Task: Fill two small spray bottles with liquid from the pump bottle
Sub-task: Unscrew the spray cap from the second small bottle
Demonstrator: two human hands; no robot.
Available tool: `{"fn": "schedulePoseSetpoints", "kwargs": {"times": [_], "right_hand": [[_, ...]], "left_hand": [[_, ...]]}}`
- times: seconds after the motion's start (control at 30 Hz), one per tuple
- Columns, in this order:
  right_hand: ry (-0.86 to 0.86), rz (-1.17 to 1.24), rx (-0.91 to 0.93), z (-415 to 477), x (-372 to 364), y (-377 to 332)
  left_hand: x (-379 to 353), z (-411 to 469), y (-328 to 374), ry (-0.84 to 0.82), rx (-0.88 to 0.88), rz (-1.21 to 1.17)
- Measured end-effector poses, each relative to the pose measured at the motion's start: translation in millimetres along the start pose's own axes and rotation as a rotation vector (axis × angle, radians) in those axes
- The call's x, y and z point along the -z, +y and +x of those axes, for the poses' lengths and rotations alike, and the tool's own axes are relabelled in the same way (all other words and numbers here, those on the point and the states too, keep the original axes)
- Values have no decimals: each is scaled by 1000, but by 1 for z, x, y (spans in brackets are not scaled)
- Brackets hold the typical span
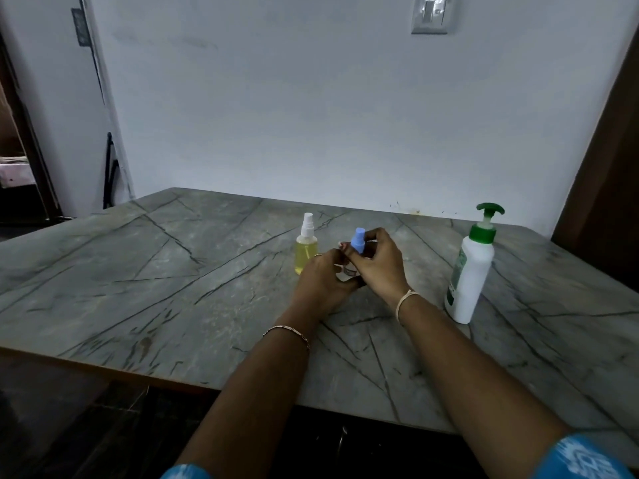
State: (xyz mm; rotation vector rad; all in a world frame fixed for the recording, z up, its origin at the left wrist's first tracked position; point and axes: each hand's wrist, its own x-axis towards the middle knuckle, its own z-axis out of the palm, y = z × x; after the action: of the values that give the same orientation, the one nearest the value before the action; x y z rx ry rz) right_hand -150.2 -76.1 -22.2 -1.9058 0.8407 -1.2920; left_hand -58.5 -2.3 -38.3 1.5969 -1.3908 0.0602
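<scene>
- Table (173, 271): near edge at 6 o'clock; open room toward 9 o'clock.
- Pump bottle (472, 271), 3 o'clock of the hands, upright, well apart. Probably the heaviest item; take it by the body.
- Left hand (323, 276) wraps the blue-capped spray bottle (358, 240) by its body; right hand (378, 262) pinches its cap. Judged light, smooth, slippery if wet.
- Yellow-filled spray bottle (305, 252), 10 o'clock, just beside the left hand; likely tips easily.
- Far edge, 12 o'clock: wall (345, 115).

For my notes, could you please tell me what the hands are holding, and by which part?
Both hold the blue-topped spray bottle: the left hand grips its body, the right hand pinches its blue top.
</scene>
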Motion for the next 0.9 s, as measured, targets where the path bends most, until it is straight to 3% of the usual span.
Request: {"fn": "schedulePoseSetpoints", "kwargs": {"times": [0.9], "right_hand": [[7, 45, 67, -9, 12, -6]], "left_hand": [[4, 4, 1, -205, 163, -331]]}}
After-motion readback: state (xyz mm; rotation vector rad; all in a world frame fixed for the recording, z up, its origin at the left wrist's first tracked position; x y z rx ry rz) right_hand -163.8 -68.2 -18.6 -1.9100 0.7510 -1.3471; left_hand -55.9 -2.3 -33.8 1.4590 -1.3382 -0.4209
